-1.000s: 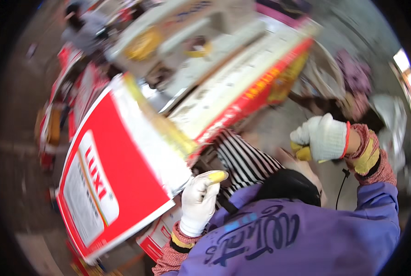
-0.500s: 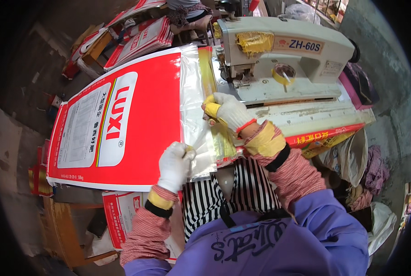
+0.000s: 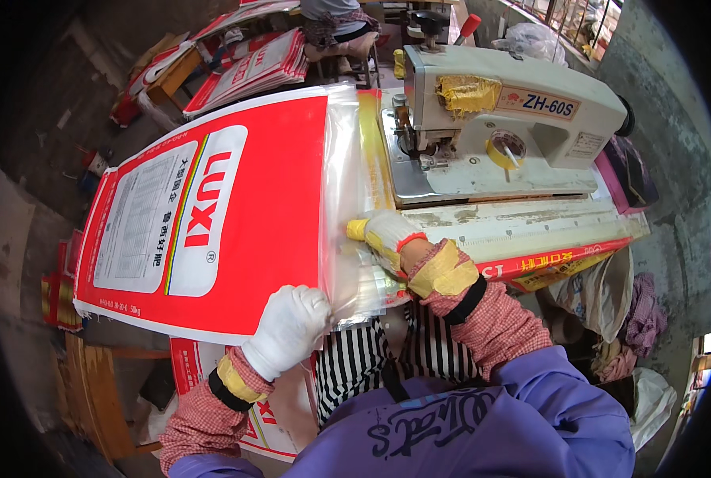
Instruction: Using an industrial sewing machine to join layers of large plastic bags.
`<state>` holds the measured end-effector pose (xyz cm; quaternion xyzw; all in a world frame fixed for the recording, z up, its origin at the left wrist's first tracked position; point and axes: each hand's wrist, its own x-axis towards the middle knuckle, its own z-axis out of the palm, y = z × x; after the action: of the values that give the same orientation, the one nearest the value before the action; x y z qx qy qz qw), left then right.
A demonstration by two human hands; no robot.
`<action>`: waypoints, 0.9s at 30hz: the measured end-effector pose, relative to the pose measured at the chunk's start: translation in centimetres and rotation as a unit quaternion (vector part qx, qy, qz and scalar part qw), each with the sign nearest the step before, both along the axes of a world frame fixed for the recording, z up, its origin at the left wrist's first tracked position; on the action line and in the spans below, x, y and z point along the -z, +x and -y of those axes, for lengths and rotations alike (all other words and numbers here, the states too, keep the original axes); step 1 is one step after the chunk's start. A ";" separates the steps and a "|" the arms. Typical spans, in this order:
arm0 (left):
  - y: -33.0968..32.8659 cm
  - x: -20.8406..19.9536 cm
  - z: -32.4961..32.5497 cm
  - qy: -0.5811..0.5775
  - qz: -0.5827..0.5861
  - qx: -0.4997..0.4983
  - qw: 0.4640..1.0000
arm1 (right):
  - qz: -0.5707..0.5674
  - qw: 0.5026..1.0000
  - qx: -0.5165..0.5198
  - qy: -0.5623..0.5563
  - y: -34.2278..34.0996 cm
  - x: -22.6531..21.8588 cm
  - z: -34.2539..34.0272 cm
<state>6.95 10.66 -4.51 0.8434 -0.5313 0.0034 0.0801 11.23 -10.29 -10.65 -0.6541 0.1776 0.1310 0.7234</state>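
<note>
A large red-and-white woven sack point(image 3: 288, 191) lies flat in front of me, a clear plastic liner point(image 3: 340, 159) sticking out of its right end. My left hand point(image 3: 290, 327), in a white knitted glove, is closed on the sack's near right corner. At the liner's right edge is my right hand point(image 3: 387, 237), gloved, with yellow tape round its fingers. Its thumb lies on the plastic and the other fingers are mostly hidden beneath; the hand appears to pinch the liner. A sewing machine point(image 3: 523, 103) stands just beyond my right hand.
A roll of yellow tape point(image 3: 505, 150) rests on the machine bed. Stacked sacks point(image 3: 248, 76) lie at the far left, near a seated person point(image 3: 335, 24). A wooden stool point(image 3: 101, 390) stands near left. White bags point(image 3: 598, 291) hang at the right.
My left hand has moved left and down to the sack's corner, away from the liner's middle. My right hand has shifted down slightly. The liner lies more gathered, and the view has shifted a little.
</note>
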 end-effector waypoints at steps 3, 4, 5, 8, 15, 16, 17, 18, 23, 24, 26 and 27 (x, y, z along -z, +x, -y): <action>1.0 -0.4 -0.1 0.080 -0.072 -0.010 0.994 | 0.032 0.988 -0.056 -0.141 -0.1 -1.7 -0.5; 1.5 -0.3 -0.1 0.081 -0.072 -0.008 0.994 | 0.036 0.970 -0.069 -0.232 -0.3 -3.1 -0.6; 2.0 -0.2 -0.4 -0.004 -0.120 0.003 0.993 | 0.036 0.970 -0.068 -0.230 0.2 -2.4 -0.7; 3.5 -1.5 1.4 -0.154 -0.309 -0.142 0.928 | 0.091 0.958 -0.015 -0.271 1.6 -0.2 -0.6; 9.2 2.7 2.8 -0.294 -0.507 -0.290 0.756 | 0.132 0.976 0.000 -0.175 1.6 -2.5 -3.3; 8.8 2.0 3.2 -0.307 -0.485 -0.305 0.760 | 0.122 0.946 -0.028 -0.300 1.2 -3.2 -2.5; 8.6 1.0 2.9 -0.300 -0.487 -0.300 0.763 | 0.108 0.900 -0.057 -0.419 0.9 -3.4 -1.7; 8.6 -0.3 2.6 -0.349 -0.447 -0.293 0.770 | 0.068 0.877 -0.106 -0.464 0.7 -3.3 -0.2; 8.0 -2.6 2.1 -0.374 -0.365 -0.321 0.790 | 0.126 0.840 0.004 -0.527 -0.2 -4.3 0.2; 7.6 -2.2 2.8 -0.355 -0.345 -0.310 0.812 | 0.184 0.866 0.067 -0.460 -0.2 -4.6 -0.2; 7.2 -1.4 3.9 -0.305 -0.261 -0.294 0.867 | 0.111 0.969 -0.028 -0.218 1.0 -6.0 0.3; 7.2 -0.8 3.9 -0.300 -0.262 -0.291 0.870 | 0.110 0.970 -0.022 -0.215 1.3 -5.6 -0.2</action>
<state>14.13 6.80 -3.76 0.8651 -0.1948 -0.0351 0.4609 12.51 -10.11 -5.07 -0.8084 0.1066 0.0332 0.5779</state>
